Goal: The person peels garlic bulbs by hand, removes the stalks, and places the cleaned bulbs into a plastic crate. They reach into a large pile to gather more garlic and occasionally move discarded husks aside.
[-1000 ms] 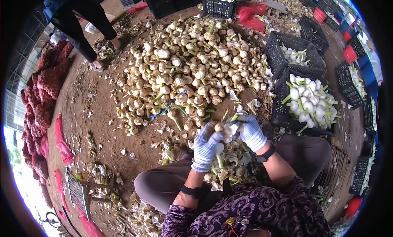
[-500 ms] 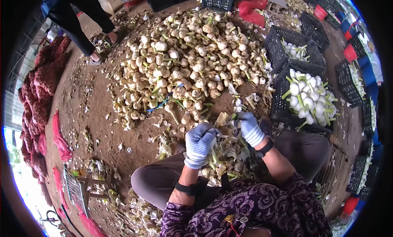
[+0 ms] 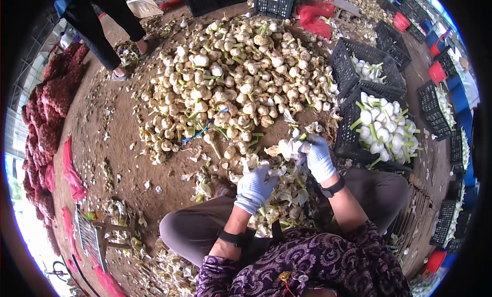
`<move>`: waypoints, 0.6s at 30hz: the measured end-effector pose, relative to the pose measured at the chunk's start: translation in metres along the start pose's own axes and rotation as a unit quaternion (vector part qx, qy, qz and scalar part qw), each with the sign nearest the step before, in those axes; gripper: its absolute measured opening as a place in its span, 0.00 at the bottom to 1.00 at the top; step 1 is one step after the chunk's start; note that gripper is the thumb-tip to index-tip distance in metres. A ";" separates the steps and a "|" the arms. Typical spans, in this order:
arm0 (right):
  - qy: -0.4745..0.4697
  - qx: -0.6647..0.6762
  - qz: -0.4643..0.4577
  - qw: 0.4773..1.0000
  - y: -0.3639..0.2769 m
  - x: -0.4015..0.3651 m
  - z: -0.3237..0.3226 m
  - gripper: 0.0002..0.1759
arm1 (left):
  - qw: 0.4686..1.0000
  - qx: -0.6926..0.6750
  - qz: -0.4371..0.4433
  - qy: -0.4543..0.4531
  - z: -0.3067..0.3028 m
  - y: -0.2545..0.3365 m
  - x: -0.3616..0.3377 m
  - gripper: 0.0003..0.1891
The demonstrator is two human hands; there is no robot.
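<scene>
My left hand (image 3: 254, 188), in a white-and-blue striped glove, is above the peelings by my lap. Its thumb stands apart from the fingers, and no bulb shows in it. My right hand (image 3: 319, 158), gloved alike, is closed on a garlic bulb (image 3: 288, 147) with loose, brownish skin and a short green stem end by the fingers. The fingers partly cover the bulb. A heap of untrimmed garlic (image 3: 241, 76) lies in front of both hands. Papery garlic peelings (image 3: 294, 197) are piled between my legs.
A black crate (image 3: 351, 143) of white peeled garlic (image 3: 384, 125) stands at my right, with another crate (image 3: 348, 58) behind it. A small wooden stool (image 3: 115, 233) and red net sacks (image 3: 54, 99) are at left. Another person's legs (image 3: 110, 35) are at upper left.
My hands have moved apart: the left has drawn slightly down and opened, the right has risen a little. The bulb with loose skin now shows at the right fingers.
</scene>
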State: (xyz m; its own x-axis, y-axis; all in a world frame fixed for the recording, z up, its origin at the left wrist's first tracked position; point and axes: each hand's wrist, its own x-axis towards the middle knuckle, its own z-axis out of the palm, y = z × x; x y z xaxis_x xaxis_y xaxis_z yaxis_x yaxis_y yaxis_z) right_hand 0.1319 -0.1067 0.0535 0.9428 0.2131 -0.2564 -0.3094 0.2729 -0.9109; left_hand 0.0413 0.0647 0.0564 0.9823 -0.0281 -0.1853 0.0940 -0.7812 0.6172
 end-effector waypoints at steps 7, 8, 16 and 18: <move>-0.041 -0.302 -0.038 0.952 0.004 -0.011 0.011 0.03 | 0.957 -0.174 0.132 0.188 0.007 0.015 0.010 0.10; -0.023 -0.166 -0.028 0.985 0.004 -0.007 0.008 0.03 | 0.957 -0.175 0.134 0.190 0.003 0.015 0.009 0.10; -0.126 0.194 0.088 0.969 0.010 0.008 -0.030 0.16 | 0.983 -0.180 0.016 -0.042 0.011 0.000 0.006 0.14; -0.128 0.189 0.084 0.970 0.016 0.004 -0.018 0.18 | 0.830 -0.557 -0.017 0.008 0.003 0.009 0.010 0.16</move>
State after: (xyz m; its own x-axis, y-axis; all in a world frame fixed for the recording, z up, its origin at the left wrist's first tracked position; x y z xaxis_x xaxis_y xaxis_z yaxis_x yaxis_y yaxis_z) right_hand 0.1327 -0.1187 0.0326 0.8289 0.4962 -0.2582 -0.5246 0.5291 -0.6670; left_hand 0.0514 0.0554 0.0578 0.9770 -0.0034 -0.2132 0.2055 0.2806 0.9376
